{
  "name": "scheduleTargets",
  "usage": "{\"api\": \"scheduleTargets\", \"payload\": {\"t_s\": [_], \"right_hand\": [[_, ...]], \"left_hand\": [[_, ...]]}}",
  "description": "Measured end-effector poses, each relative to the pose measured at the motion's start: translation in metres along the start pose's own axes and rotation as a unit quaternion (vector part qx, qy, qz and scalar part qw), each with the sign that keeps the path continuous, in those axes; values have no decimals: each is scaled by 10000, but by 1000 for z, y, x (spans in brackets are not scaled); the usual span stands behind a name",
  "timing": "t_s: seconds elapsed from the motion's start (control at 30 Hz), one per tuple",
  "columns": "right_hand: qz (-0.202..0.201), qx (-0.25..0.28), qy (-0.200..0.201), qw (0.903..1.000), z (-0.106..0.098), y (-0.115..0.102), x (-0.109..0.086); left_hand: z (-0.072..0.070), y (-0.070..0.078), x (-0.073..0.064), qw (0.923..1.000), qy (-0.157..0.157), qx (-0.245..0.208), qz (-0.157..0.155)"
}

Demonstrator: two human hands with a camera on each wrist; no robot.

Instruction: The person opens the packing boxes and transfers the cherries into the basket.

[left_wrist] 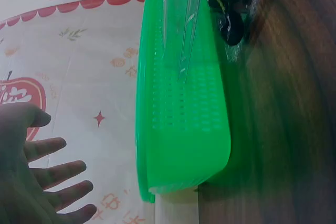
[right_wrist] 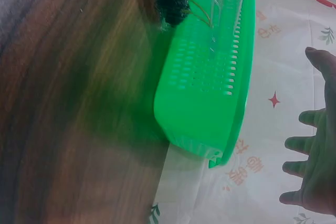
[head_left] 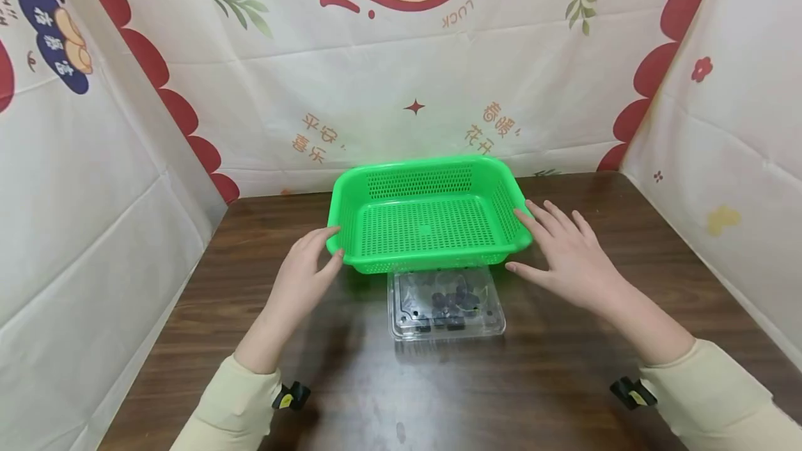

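A bright green plastic basket [head_left: 432, 259] with perforated walls sits on the table near the back cloth, nothing inside it. In front of it lies a clear plastic clamshell box [head_left: 447, 305] holding dark round fruit like grapes, which also show as dark fruit [left_wrist: 231, 27] in the left wrist view. My left hand [head_left: 301, 270] is at the basket's left front corner, fingers spread and loosely bent. At the right side, my right hand [head_left: 570, 252] has its fingers spread, their tips close to the rim. Both wrist views show the hands with extended fingers and nothing held.
The brown wooden table [head_left: 388, 402] carries the basket and box. A white printed cloth [head_left: 388, 75] stands behind the table, with more white cloth walls at the left and right. Black wrist devices are strapped at both cream sleeves [head_left: 238, 395].
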State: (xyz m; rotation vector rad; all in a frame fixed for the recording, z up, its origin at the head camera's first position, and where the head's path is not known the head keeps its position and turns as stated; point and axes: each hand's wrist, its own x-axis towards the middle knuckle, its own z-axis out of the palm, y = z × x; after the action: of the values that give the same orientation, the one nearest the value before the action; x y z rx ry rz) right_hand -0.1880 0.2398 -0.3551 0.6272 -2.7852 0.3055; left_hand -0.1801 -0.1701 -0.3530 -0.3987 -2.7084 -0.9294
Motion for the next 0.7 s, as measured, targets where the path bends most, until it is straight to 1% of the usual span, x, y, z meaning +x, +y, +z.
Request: {"api": "scheduleTargets", "payload": {"t_s": [0.1, 0.3, 0.43, 0.53, 0.7], "right_hand": [[-126, 40, 93, 9999, 1, -3, 0], [-326, 69, 223, 9992, 2, -10, -4], [-500, 138, 342, 9981, 4, -16, -6], [-695, 201, 396, 9966, 5, -21, -8], [-1092, 315, 352, 9929, 10, -28, -12]], "left_hand": [[3, 2, -1, 9995, -95, -265, -142], [10, 9, -6, 9968, -287, -649, -358], [17, 10, -9, 9919, -448, -1077, -505], [22, 11, -11, 9873, -561, -1387, -530], [30, 9, -17, 9830, -699, -1597, -582]]}}
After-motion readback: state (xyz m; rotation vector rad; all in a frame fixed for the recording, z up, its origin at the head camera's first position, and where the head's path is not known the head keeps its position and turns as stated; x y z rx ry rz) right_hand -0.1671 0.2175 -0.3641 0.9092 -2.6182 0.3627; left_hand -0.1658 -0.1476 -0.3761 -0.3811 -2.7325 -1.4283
